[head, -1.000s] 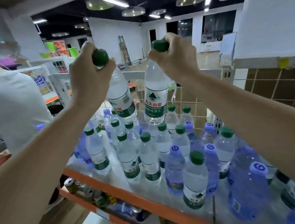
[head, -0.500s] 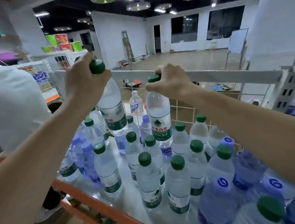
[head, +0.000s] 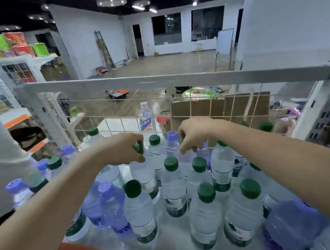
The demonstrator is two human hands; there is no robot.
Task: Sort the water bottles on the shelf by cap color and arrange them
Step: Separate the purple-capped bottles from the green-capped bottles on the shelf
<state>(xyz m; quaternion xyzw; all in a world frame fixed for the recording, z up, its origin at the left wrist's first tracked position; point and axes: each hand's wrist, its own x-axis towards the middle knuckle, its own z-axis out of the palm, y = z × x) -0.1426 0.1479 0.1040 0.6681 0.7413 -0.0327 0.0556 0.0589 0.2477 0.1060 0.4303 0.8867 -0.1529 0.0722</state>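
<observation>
Shelf: we are seeing it crowded with upright green-capped and purple-capped bottles. Left hand: gripping the green cap of a bottle standing mid-shelf. Right hand: fingers curling over hidden bottle tops; grasp indeterminable.

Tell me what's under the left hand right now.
The left hand grips a green cap on a clear bottle standing among the others. The palm covers most of the cap and the neck.
</observation>
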